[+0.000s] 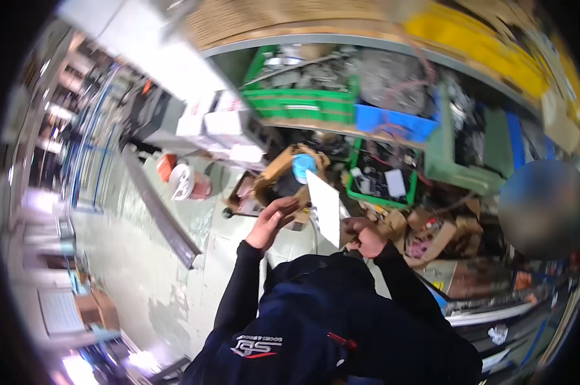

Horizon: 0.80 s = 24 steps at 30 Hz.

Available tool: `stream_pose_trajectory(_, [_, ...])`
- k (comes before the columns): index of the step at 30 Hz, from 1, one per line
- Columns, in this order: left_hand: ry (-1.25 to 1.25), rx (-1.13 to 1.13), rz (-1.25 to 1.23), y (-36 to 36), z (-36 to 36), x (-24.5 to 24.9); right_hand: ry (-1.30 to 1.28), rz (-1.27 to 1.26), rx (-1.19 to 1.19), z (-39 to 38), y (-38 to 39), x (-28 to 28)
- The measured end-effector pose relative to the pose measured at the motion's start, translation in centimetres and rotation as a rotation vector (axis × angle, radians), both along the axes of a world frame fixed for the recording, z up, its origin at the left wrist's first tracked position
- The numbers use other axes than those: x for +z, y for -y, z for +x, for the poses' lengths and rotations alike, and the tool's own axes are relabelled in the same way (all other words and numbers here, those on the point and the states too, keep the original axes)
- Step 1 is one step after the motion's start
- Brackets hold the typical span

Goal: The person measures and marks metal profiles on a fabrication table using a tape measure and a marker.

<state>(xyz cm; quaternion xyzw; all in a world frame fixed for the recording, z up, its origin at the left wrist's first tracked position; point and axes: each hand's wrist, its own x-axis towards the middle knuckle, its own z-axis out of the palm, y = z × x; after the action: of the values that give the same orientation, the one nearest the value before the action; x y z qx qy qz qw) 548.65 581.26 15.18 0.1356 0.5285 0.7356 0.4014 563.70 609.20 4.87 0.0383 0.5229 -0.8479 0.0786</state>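
A flat white sheet (325,208) hangs tilted in front of the body, its lower right edge at my right hand (365,237). The fingers of that hand are curled closed at this edge. My left hand (274,223) is to the left of the sheet, fingers stretched out and holding nothing, with a gap between it and the sheet. Beyond the hands is an open cardboard box (278,172) with a round blue item (304,168) at its right side.
A shelf holds a green crate (299,106) and a blue bin (395,123) of parts. Below stands another green crate (384,196). Cardboard scraps (440,240) lie right. A long dark strip (158,208) and a white bucket (183,181) are on the floor at left.
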Motion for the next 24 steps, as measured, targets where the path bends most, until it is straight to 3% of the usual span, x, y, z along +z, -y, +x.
stream_pose_trajectory(1, [-0.083, -0.049, 0.2, 0.5, -0.3, 3.0, 0.345, -0.498, 0.152, -1.9, 3.6, 1.7])
stream_pose_trajectory(2, [-0.153, -0.052, 0.178, 2.7, -0.7, 4.7, 0.591, -0.182, 0.026, -3.9, 7.7, 8.6])
stream_pose_trajectory(5, [-0.291, 0.101, 0.136, 11.5, 0.1, 7.2, 0.525, -0.304, 0.344, -7.7, 16.1, 8.1])
stream_pose_trajectory(6, [-0.323, 0.189, 0.128, 14.7, 0.5, 7.8, 0.382, -0.35, 0.589, -9.1, 18.1, 8.9])
stream_pose_trajectory(9, [-0.306, 0.544, 0.258, 26.2, 3.7, 9.3, 0.018, 0.366, 0.457, -12.4, 30.3, 13.0])
stream_pose_trajectory(10, [-0.306, 0.646, 0.221, 30.4, 5.2, 9.9, -0.318, 0.46, 0.276, -13.4, 34.1, 12.7])
stream_pose_trajectory(11, [-0.315, 0.782, 0.211, 34.2, 6.9, 9.7, -0.145, 0.353, 0.303, -14.3, 38.3, 16.6])
stream_pose_trajectory(13, [-0.343, 1.019, 0.175, 39.2, 9.4, 8.6, -0.256, 0.252, 0.431, -15.1, 45.2, 21.4])
stream_pose_trajectory(16, [-0.338, 1.193, 0.135, 46.6, 13.0, 7.6, -0.512, 0.306, 0.567, -14.8, 57.6, 24.6])
stream_pose_trajectory(21, [-0.21, 1.471, 0.224, 53.1, 18.3, 5.6, -0.424, 0.257, 0.862, -13.7, 71.8, 21.6])
stream_pose_trajectory(22, [-0.156, 1.423, 0.156, 54.4, 19.6, 5.8, -0.403, 0.23, 0.914, -13.3, 74.3, 21.0])
stream_pose_trajectory(24, [-0.047, 1.515, 0.413, 55.6, 19.3, 7.1, -0.333, 0.234, 1.021, -12.7, 78.7, 19.9])
